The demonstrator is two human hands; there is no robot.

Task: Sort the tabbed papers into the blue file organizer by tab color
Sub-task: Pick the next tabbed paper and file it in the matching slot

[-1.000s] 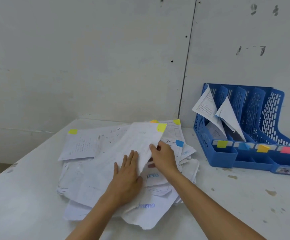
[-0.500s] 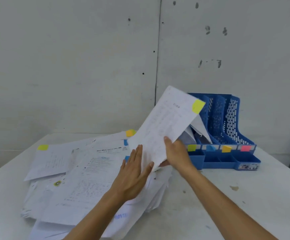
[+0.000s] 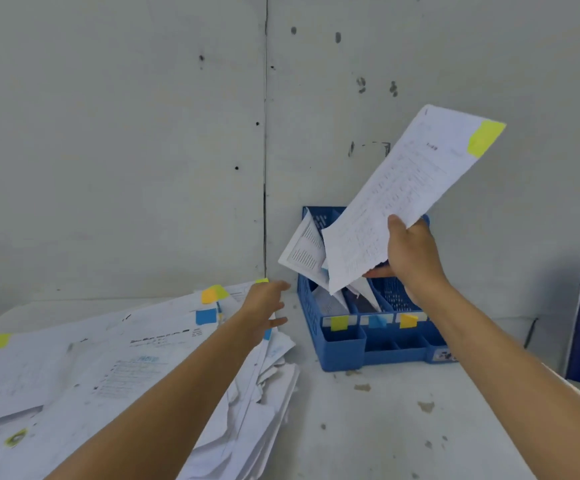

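The right hand [image 3: 411, 258] pinches a yellow-tabbed sheet [image 3: 399, 199] above the blue file organizer [image 3: 344, 344]. The left hand [image 3: 264, 306] hovers open, empty, over the paper pile [image 3: 126, 375].

From my feed I can read no word, number or brand anywhere. The yellow-tabbed sheet [image 3: 396, 202] raised above the blue file organizer [image 3: 342, 351] carries rows of print too blurred to make out, and so do the heading lines on the pile of papers [image 3: 136, 372] to the organizer's left. A small sticker [image 3: 442, 356] on the organizer's front right corner shows only a smear of colour.
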